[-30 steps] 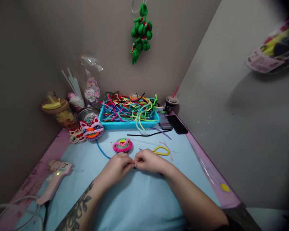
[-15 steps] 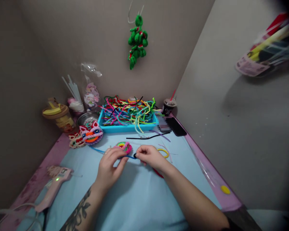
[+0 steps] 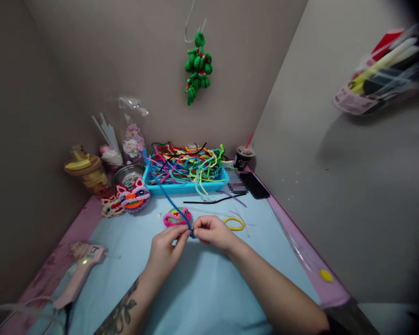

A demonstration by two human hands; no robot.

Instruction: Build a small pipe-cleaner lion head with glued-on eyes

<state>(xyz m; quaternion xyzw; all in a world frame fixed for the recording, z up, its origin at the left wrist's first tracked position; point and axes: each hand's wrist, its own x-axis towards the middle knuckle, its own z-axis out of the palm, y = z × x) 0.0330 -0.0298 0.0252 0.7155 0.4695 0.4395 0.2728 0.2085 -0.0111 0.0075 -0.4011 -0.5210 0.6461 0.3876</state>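
A blue pipe cleaner (image 3: 170,197) slants up and away to the left from between my fingertips, its near end bent small. My left hand (image 3: 169,244) pinches it close to that end. Fingertip to fingertip with it, my right hand (image 3: 211,232) is closed on the same end; the small dark piece there is mostly covered by fingers. Just beyond my hands lies a pink, ring-shaped pipe-cleaner piece (image 3: 171,217) with green and yellow inside. Right of it, a yellow loop (image 3: 235,224) that looks like a scissor handle shows partly behind my right hand.
A blue tray (image 3: 181,188) heaped with coloured pipe cleaners stands at the back. Finished lion-head pieces (image 3: 135,195) and a metal bowl (image 3: 127,173) sit left. A glue gun (image 3: 78,274) with a lit green light lies near left. A phone (image 3: 254,185) and a drink cup (image 3: 243,158) are back right.
The blue pipe cleaner has swung from lying low toward the left to pointing up and away. Both hands have drawn together at its near end, uncovering more of the pink piece.
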